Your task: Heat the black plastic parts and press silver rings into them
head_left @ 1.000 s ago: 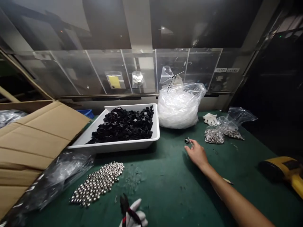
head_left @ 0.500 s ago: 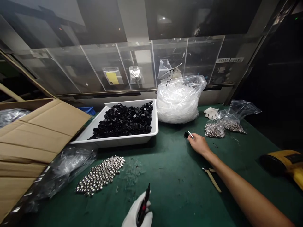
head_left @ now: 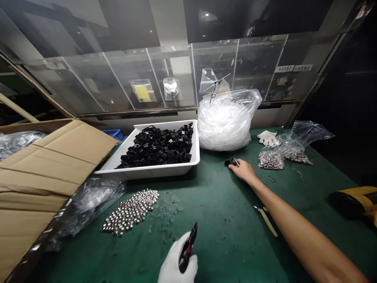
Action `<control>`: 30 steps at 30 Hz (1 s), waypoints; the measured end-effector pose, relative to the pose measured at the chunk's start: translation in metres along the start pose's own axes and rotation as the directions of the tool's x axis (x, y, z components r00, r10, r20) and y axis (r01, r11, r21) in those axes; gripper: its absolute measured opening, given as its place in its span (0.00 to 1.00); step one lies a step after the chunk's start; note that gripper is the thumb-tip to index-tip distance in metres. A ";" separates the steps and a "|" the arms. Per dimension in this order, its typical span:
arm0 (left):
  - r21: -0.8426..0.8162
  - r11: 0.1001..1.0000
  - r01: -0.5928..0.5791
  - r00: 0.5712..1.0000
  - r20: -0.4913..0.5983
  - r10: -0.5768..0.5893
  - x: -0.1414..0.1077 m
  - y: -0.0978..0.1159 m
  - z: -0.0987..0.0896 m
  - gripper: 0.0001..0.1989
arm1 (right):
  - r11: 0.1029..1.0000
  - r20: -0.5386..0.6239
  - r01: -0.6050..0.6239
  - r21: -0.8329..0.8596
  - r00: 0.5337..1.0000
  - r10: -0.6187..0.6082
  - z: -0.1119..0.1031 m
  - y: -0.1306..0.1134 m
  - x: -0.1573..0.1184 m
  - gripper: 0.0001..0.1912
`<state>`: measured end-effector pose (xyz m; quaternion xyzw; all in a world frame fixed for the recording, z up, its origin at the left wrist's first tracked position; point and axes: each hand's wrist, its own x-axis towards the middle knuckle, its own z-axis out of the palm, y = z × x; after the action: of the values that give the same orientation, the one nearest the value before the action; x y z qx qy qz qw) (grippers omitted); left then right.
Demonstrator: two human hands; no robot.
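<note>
Head view: right hand [head_left: 243,171] pinches a metal pin [head_left: 235,161] at a black part [head_left: 227,163] on the green mat [head_left: 218,239]; gloved left hand [head_left: 176,263] closes around a black tool [head_left: 187,247].

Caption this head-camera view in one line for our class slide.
Bare right hand touches small black part on green bench; gloved left hand holds red-black tool.

Left hand [head_left: 176,264]: white-gloved, gripping cutters [head_left: 187,247], black with red, tips up
Right hand [head_left: 243,170]: bare, at a small black part [head_left: 227,163] with a metal pin [head_left: 235,161], on the green mat [head_left: 218,236]
</note>
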<state>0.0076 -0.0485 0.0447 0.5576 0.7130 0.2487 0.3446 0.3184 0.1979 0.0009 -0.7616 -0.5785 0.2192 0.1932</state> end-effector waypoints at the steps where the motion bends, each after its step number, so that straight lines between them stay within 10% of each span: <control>1: 0.000 1.000 0.002 1.000 0.001 -0.002 0.000 -0.001 0.000 0.25 | 1.000 0.010 0.009 0.007 1.000 -0.010 0.000 -0.001 0.001 0.18; 14: -0.008 1.000 0.012 1.000 0.021 -0.012 0.000 0.007 -0.003 0.25 | 0.965 -0.005 0.251 0.074 0.968 -0.252 -0.004 -0.029 -0.014 0.16; 23: 0.128 0.978 -0.165 0.985 0.079 0.156 -0.003 0.024 -0.007 0.23 | 0.735 0.074 0.635 0.237 0.743 -0.665 -0.029 -0.035 -0.156 0.13; 30: 0.293 0.935 -0.198 0.978 0.122 0.168 -0.012 0.029 0.001 0.23 | 0.566 0.147 0.823 -0.046 0.566 -0.811 -0.035 -0.037 -0.205 0.13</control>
<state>0.0283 -0.0532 0.0683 0.6792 0.6705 0.1403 0.2636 0.2606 0.0075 0.0732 -0.4037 -0.8857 0.1141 0.1988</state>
